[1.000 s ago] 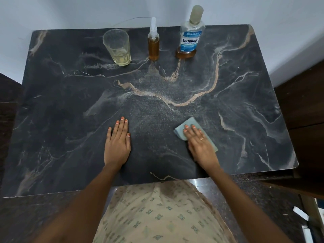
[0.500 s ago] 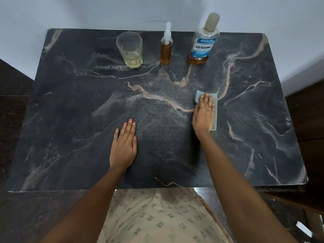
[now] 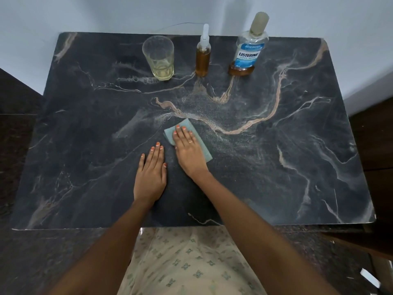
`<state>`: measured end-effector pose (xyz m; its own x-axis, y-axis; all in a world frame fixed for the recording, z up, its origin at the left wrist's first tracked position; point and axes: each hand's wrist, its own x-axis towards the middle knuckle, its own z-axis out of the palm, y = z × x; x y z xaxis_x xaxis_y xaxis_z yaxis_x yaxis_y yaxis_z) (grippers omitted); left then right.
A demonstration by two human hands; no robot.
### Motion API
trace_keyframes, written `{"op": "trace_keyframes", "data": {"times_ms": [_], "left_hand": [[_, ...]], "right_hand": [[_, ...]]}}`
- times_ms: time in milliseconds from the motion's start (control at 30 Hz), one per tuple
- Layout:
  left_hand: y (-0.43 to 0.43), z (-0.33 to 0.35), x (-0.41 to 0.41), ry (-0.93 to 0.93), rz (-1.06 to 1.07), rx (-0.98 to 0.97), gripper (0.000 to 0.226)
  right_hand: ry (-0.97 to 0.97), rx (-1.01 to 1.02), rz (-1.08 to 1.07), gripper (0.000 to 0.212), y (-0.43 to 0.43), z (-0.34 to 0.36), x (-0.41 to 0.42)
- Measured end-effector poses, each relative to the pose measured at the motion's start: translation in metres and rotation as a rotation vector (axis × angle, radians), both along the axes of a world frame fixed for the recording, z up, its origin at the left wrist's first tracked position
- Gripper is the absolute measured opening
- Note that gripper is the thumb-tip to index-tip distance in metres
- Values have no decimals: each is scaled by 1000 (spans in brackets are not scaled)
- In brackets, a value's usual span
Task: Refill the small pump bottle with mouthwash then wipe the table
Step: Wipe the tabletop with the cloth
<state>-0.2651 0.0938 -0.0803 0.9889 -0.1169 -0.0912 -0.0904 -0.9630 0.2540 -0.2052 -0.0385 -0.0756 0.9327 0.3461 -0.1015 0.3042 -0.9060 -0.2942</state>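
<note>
My right hand (image 3: 188,149) presses flat, fingers straight, on a folded light-blue cloth (image 3: 205,153) near the middle of the dark marble table (image 3: 297,167). Just left of it, my left hand (image 3: 151,171) rests flat on the tabletop, fingers together. Along the table's far edge stands the small pump bottle (image 3: 203,53), filled with amber liquid and capped with a white pump. To its right is the Listerine mouthwash bottle (image 3: 249,44), capped, with a little amber liquid at its bottom.
A clear drinking glass (image 3: 158,57) with a little pale yellow liquid stands at the back, left of the pump bottle. A white wall runs behind the table. Dark wooden furniture (image 3: 374,145) borders the right side.
My right hand slid the cloth from the near right, up toward the table's far right, then back left to the middle beside my left hand. My left hand stayed flat in place.
</note>
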Motion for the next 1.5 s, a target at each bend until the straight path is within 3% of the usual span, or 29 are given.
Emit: {"op": "trace_keyframes", "data": {"times_ms": [200, 400, 700, 867, 1133, 1300, 1500], "left_hand": [[0, 1, -1, -8, 0, -12, 55], [-1, 2, -1, 9, 9, -8, 54], [-1, 6, 0, 46, 7, 7, 53], [0, 5, 1, 51, 4, 14, 52], [0, 7, 3, 67, -11, 30, 51], [0, 10, 3, 62, -11, 22, 51], [0, 8, 1, 60, -6, 11, 53]], "right_hand": [[-68, 53, 13, 44, -38, 9, -47], [-95, 87, -302, 41, -113, 10, -45], [-86, 41, -660, 42, -156, 11, 52], [-60, 57, -551, 43, -114, 10, 80], [-47, 117, -91, 45, 0, 4, 57], [-46, 172, 81, 42, -9, 11, 11], [-72, 97, 87, 50, -72, 16, -35]]}}
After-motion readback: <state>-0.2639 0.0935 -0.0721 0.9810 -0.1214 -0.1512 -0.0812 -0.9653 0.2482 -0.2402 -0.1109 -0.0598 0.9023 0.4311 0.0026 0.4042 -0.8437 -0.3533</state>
